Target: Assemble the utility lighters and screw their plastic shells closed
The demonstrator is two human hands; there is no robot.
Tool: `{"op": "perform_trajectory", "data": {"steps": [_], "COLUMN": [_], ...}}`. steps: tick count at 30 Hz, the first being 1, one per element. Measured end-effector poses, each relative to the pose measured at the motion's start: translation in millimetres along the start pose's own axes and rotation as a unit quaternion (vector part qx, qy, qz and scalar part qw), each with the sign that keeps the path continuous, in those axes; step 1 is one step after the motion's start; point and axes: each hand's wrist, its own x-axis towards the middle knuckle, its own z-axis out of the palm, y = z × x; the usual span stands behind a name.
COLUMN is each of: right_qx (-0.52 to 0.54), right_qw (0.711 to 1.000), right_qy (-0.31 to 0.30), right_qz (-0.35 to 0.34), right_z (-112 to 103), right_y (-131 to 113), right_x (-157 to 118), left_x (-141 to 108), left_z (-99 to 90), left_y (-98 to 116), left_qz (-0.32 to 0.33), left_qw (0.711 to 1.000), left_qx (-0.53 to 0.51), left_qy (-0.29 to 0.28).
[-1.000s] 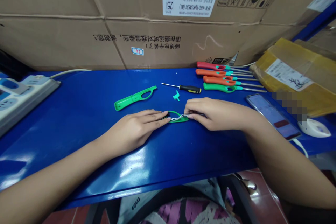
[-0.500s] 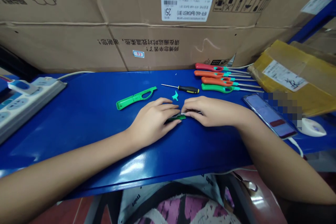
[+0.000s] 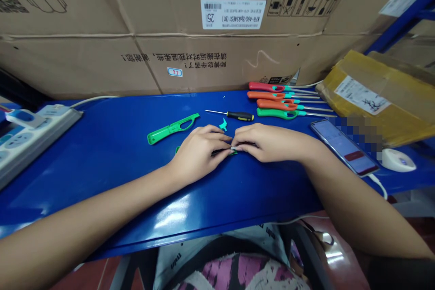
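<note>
My left hand (image 3: 202, 152) is closed over a green lighter casing half (image 3: 177, 149), whose ends peek out at both sides of the hand. My right hand (image 3: 260, 142) pinches a small silvery part (image 3: 233, 148) at the casing's right end, with the fingertips of both hands nearly meeting. The fingers hide most of what lies in the casing. Beyond my left hand lies the other green casing half (image 3: 173, 129), hollow side up. A small turquoise trigger piece (image 3: 223, 124) sits just past my fingertips. Behind it is a black and yellow screwdriver (image 3: 239, 116).
Several long-nosed lighters (image 3: 277, 104) lie in a row at the back right. A phone (image 3: 345, 147), a white round-edged device (image 3: 398, 160) and a yellow-taped parcel (image 3: 374, 99) are to the right. A power strip (image 3: 30, 138) lies left. A large carton (image 3: 102, 63) stands behind the blue table (image 3: 112, 154).
The view has shifted slightly. One end of the green casing now shows left of my left hand, and less shows at its right end. Both hands keep working at the same spot.
</note>
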Motion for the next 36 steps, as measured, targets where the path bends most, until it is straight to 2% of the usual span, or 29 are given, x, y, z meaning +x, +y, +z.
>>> {"op": "perform_trajectory", "data": {"steps": [8, 18, 27, 36], "right_qx": [0.023, -0.02, -0.028, -0.012], "right_qw": [0.998, 0.996, 0.996, 0.997], "right_qy": [-0.005, 0.011, 0.018, 0.015], "right_qz": [0.066, 0.085, 0.082, 0.075], "right_z": [0.0, 3.2, 3.7, 3.7], "right_y": [-0.2, -0.8, 0.5, 2.1], "right_x": [0.9, 3.7, 5.1, 6.3], "left_x": [1.4, -1.9, 2.9, 5.6], "left_z": [9.2, 13.7, 13.3, 9.2], "left_y": [-0.9, -0.7, 1.8, 2.0], "left_qz": [-0.037, -0.01, -0.117, -0.154], "left_qw": [0.998, 0.994, 0.98, 0.971], "left_qx": [-0.043, -0.104, -0.155, -0.18], "left_qy": [0.018, 0.035, 0.042, 0.018]}}
